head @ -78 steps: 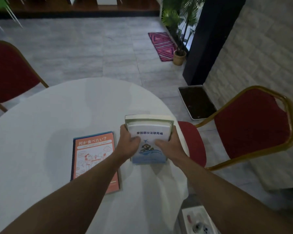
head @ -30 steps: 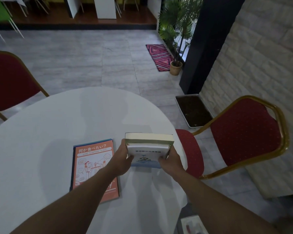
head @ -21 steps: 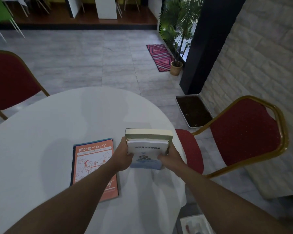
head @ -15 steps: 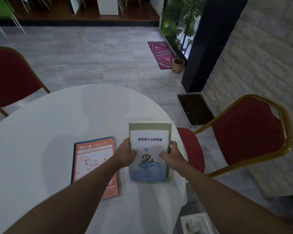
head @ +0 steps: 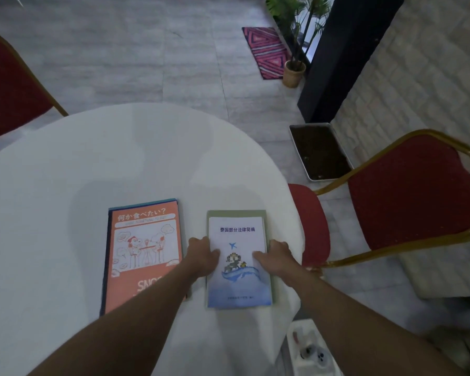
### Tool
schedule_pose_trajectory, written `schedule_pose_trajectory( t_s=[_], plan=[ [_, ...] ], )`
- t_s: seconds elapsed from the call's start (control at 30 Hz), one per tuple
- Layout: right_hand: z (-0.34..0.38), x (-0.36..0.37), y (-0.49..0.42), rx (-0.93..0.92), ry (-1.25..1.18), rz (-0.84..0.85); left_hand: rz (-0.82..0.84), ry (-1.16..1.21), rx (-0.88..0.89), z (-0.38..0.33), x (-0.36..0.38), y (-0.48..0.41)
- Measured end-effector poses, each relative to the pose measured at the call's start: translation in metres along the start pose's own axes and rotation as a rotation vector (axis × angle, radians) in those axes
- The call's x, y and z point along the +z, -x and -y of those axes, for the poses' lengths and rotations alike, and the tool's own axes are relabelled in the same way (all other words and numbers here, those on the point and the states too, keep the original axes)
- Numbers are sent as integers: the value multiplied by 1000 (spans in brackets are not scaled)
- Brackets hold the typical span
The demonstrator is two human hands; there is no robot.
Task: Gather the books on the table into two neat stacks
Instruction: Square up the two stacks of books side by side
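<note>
Two stacks lie side by side on the round white table (head: pixel 92 164). The left stack (head: pixel 144 240) has an orange book with a cartoon cover on top of a blue one. The right stack (head: pixel 238 240) has a white-and-blue booklet with an aeroplane picture lying flat on a larger green book, near the table's right edge. My left hand (head: pixel 201 257) grips that stack's left side with the thumb on the cover. My right hand (head: pixel 274 256) grips its right side the same way.
A red chair with a gold frame (head: pixel 407 196) stands just right of the table, another red chair (head: pixel 8 85) at the far left. A dark tray (head: pixel 319 153), a potted plant (head: pixel 293 69) and a pink rug (head: pixel 266 52) are on the floor beyond. A white box (head: pixel 310 351) sits below the table's edge.
The right stack was held tilted up off the table between both hands; it now lies flat on the table. The orange stack has not moved.
</note>
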State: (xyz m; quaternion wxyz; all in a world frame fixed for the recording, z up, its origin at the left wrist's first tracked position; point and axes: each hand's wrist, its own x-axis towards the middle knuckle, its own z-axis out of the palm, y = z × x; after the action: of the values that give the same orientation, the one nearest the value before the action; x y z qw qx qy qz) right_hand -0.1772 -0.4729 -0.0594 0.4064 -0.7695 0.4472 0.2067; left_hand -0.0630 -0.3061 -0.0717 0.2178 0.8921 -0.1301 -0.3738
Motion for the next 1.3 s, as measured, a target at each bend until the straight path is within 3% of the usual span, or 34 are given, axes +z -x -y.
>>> schedule_pose_trajectory(
  t_s=[0.23, 0.33, 0.53, 0.77, 0.87, 1.0, 1.1, 1.3],
  plan=[
    [11, 3, -9, 61, 125, 36, 45, -72, 8, 1, -3, -7],
    [18, 7, -10, 57, 202, -43, 33, -76, 45, 2, -10, -5],
    [53, 18, 0, -216, 193, -291, -174, -3, 88, 29, -48, 11],
    [115, 69, 11, -458, 155, -43, -343, -35, -93, 89, -85, 29],
    [136, 100, 14, -430, 233, 74, -397, -100, -240, 122, -92, 34],
    [147, 136, 14, -308, 380, 181, -336, -58, -416, 158, -88, 37],
    [152, 155, 12, -217, 379, 145, -289, -13, -429, 173, -82, 33],
    [167, 159, -2, -116, 262, 87, -375, 168, -426, 177, -91, 17]
  ],
)
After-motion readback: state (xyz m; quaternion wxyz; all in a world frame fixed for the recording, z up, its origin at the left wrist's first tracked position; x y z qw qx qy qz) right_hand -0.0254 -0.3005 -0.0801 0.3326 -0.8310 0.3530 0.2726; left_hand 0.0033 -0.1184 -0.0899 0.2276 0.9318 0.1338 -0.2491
